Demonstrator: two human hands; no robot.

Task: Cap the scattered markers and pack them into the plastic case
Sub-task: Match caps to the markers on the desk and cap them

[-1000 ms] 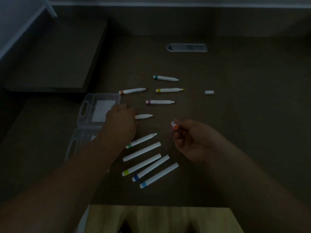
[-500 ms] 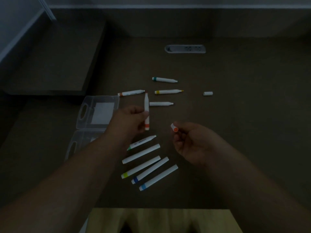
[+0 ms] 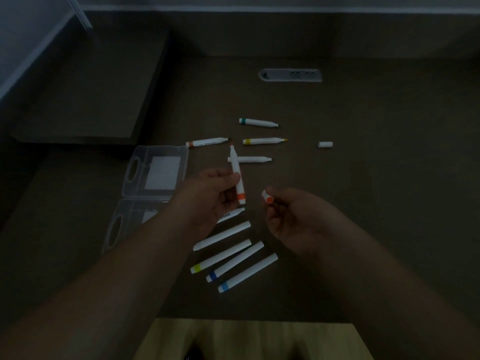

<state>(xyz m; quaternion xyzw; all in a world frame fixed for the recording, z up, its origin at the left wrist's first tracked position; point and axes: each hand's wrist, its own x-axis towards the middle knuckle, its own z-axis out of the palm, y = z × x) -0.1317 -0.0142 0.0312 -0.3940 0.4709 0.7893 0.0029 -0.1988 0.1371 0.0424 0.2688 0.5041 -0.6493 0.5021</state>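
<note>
My left hand [image 3: 207,198] holds an uncapped white marker with an orange band [image 3: 237,175] nearly upright, its tip pointing away from me. An orange-ended cap [image 3: 267,197] is pinched in the fingers of my right hand [image 3: 293,219], just right of the marker's lower end. The clear plastic case [image 3: 155,172] lies open on the table at the left. Several uncapped markers [image 3: 259,140] lie beyond my hands. Closer to me, several capped markers [image 3: 233,258] lie in a slanted row. One loose white cap [image 3: 325,144] sits at the right.
A grey power outlet strip [image 3: 290,75] is set into the brown table farther back. A raised brown shelf block [image 3: 85,94] stands at the back left. A light wooden surface [image 3: 249,339] shows at the bottom edge.
My left hand picked the orange-banded marker up off the table and turned it upright, bringing it closer to the cap in my right hand. The right hand barely moved.
</note>
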